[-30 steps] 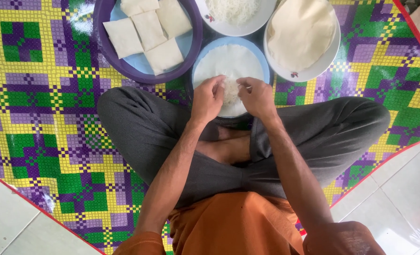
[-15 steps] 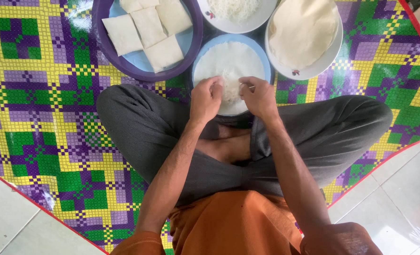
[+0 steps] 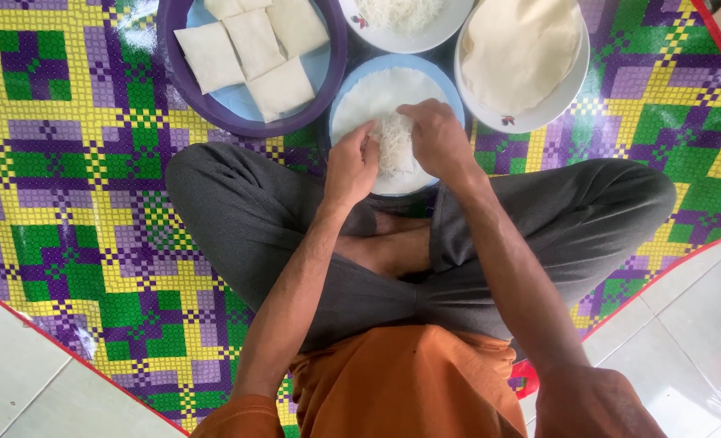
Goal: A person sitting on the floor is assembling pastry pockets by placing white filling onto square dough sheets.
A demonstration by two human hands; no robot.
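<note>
Left hand (image 3: 351, 166): curled, fingertips pinching the noodle bundle (image 3: 394, 144).
Right hand (image 3: 437, 138): cupped, also gripping the bundle.
Bundle: on the round wrapper (image 3: 377, 93), on the blue plate (image 3: 451, 93).
Done: four folded parcels (image 3: 251, 49) in the purple bowl (image 3: 332, 73).
Left: wrapper unfolded; wrapper stack (image 3: 519, 49), more noodles (image 3: 397, 12) beyond.

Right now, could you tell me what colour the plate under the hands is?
Light blue plate, clearest in the head view.

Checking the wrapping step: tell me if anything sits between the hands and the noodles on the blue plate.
Nothing visible does. The left hand and right hand already touch the pile of white noodles, which lies on a round white wrapper on the blue plate.
</note>
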